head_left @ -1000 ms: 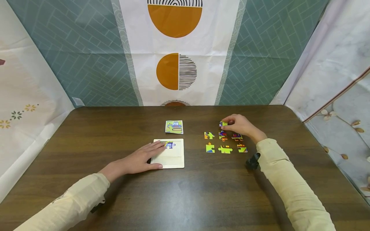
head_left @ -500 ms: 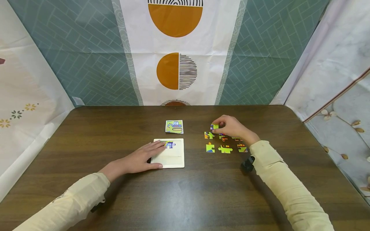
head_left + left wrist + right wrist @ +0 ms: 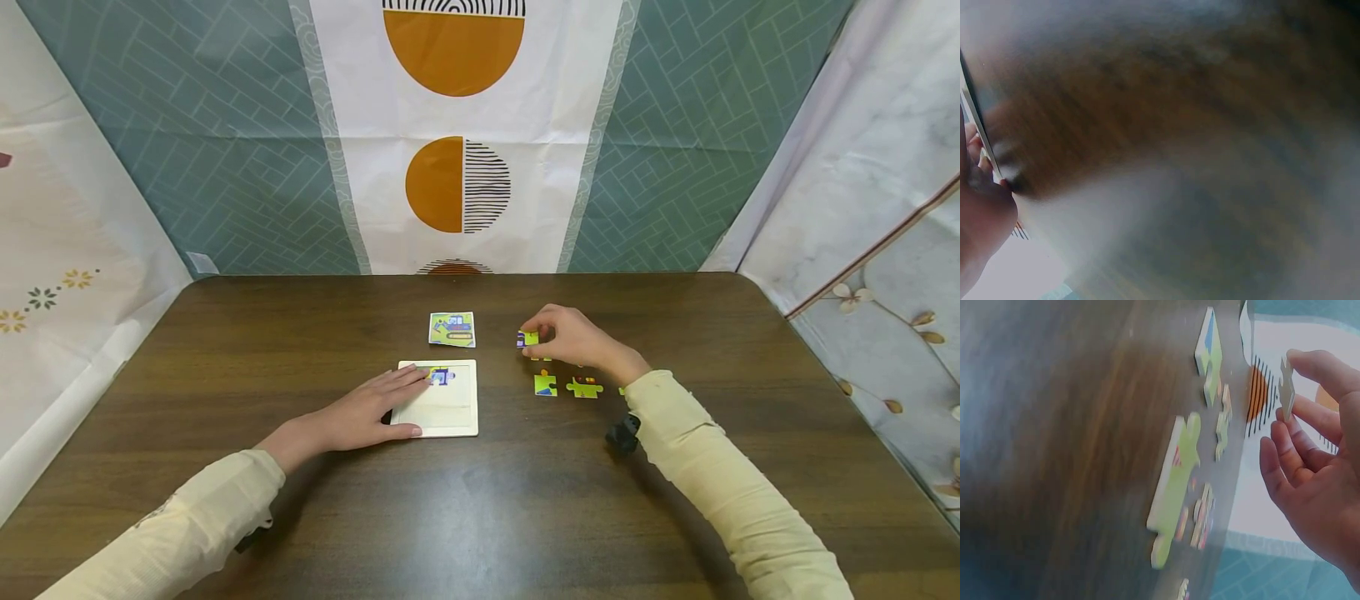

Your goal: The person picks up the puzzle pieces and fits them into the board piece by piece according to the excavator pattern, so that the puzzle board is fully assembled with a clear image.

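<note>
My right hand (image 3: 573, 340) pinches a green-and-purple jigsaw piece (image 3: 528, 338) between thumb and fingers. In the right wrist view, that jigsaw piece (image 3: 1286, 390) is seen edge-on, raised off the table. My left hand (image 3: 360, 412) lies with straight fingers over the left side of a pale, square puzzle tray (image 3: 453, 417). One blue-and-yellow jigsaw piece (image 3: 441, 377) sits in the tray's upper part, partly covered by the fingertips. In the left wrist view, only part of the left hand (image 3: 985, 219) shows at the left edge, against the tray's side.
A picture card (image 3: 452, 330) with a blue digger lies behind the tray. Several loose jigsaw pieces, among them a green corner piece (image 3: 545, 384) and a long green piece (image 3: 584, 388), lie below the right hand. That hand hides others. A patterned cloth (image 3: 480, 183) hangs behind the table.
My right hand has moved left and slightly nearer with the pinched jigsaw piece, passing over the loose pieces. The left hand and tray have stayed in place.
</note>
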Action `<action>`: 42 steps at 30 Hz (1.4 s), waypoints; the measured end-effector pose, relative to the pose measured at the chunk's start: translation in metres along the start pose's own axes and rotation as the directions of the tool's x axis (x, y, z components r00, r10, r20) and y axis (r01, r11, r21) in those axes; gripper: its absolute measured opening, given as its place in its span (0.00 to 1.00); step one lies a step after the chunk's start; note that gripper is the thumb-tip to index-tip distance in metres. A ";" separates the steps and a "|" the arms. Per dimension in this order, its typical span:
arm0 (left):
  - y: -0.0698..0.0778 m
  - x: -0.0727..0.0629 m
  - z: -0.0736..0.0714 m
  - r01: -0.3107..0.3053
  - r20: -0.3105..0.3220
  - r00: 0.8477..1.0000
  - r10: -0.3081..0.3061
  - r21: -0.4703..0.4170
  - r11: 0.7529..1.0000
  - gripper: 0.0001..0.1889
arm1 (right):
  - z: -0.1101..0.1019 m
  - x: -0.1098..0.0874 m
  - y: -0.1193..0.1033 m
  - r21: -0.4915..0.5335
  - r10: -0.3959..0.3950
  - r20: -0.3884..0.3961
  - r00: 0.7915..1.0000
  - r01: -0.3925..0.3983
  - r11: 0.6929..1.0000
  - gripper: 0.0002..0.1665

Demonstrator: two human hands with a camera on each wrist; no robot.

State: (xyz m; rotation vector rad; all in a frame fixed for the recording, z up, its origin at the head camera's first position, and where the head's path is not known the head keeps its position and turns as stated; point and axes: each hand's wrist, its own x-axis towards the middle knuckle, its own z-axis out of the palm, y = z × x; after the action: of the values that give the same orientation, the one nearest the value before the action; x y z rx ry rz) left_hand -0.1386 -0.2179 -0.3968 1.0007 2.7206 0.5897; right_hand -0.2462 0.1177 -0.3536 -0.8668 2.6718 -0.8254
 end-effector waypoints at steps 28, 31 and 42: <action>0.000 0.000 0.000 0.012 0.008 1.000 -0.012 -0.006 1.000 0.40 | 0.038 0.020 -0.037 -0.044 -0.073 0.039 0.997 0.075 0.996 0.23; 0.000 0.000 0.000 0.014 0.011 1.000 -0.014 -0.004 1.000 0.40 | 0.041 0.023 -0.042 -0.048 -0.070 0.052 0.996 0.072 0.996 0.23; -0.001 0.000 0.001 -0.001 0.000 1.000 0.001 0.003 1.000 0.39 | 0.049 0.031 -0.059 -0.065 -0.096 0.117 0.989 0.104 0.992 0.22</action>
State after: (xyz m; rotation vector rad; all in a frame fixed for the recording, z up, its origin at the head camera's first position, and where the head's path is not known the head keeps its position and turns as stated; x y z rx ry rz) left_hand -0.1393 -0.2182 -0.3977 1.0021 2.7221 0.5868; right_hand -0.2256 0.0382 -0.3609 -1.0399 2.5906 -0.6838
